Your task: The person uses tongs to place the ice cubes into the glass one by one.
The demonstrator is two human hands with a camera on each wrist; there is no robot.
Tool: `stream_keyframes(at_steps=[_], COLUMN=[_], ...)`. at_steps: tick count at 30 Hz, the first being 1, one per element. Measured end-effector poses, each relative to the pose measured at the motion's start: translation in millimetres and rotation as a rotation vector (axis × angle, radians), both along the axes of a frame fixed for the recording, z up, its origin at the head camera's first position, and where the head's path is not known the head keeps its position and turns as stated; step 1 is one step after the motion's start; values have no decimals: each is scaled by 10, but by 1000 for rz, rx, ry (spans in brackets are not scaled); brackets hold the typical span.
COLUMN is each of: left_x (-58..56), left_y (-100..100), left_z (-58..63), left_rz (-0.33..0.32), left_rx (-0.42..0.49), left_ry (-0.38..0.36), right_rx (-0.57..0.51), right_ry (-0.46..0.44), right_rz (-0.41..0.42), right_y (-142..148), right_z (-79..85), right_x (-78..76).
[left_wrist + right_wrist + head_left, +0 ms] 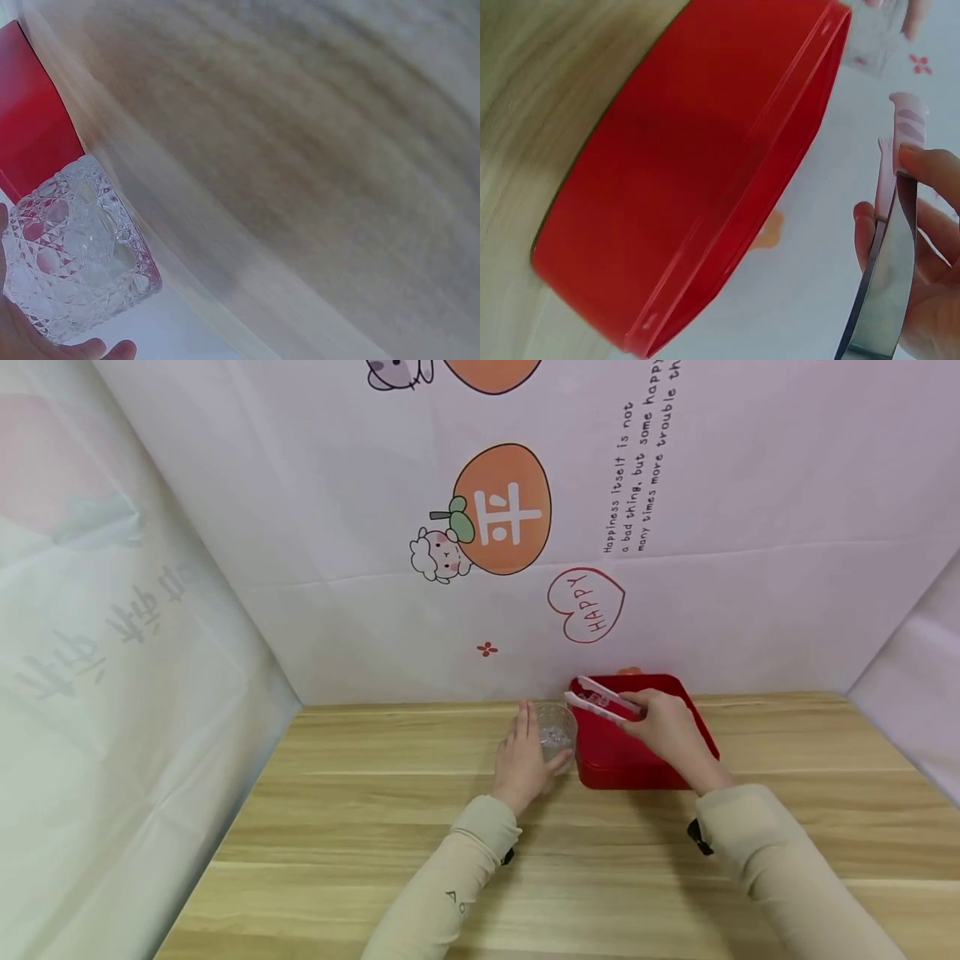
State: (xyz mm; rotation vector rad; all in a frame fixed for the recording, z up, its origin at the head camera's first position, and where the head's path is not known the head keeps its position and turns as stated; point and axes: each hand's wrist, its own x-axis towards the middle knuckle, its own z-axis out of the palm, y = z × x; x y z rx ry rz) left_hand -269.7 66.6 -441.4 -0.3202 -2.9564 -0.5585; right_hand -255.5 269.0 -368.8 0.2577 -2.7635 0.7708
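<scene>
Our right hand (667,727) pinched pink-tipped metal tongs (892,277) over the red plastic box (633,777), right of frame centre; our left hand (520,760) cupped the clear, diamond-patterned tumbler (557,731), presumably for steadiness.

The wood-grain desk (352,835) runs back to a white printed sheet (337,635). On that sheet, an orange fruit (517,547) bearing a white character sits beside a cartoon sheep (441,557). Below are a red heart outline (587,605) reading HAPPY and a small red flower (487,649). Black English lettering (642,468) runs sideways up the right. A grey-striped cat (393,372) is cut off at the top edge. The left side sheet (75,777) shows faded characters (105,631).
</scene>
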Motion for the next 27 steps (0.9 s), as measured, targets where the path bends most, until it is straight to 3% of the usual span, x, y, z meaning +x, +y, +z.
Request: stream_keyframes(at_steps=[6, 12, 27], left_x=[-4, -9, -7], left_y=[6, 0, 7], left_z=[0, 3, -13], left_rz=[7, 4, 1], left_rx=[-11, -18, -15], left_ry=[-6, 3, 13], right_rx=[-10, 26, 76], right_ry=[6, -58, -142], right_rz=[-72, -124, -130], right_y=[144, 214, 259], right_z=[-105, -199, -461], right_x=[-124, -231, -360])
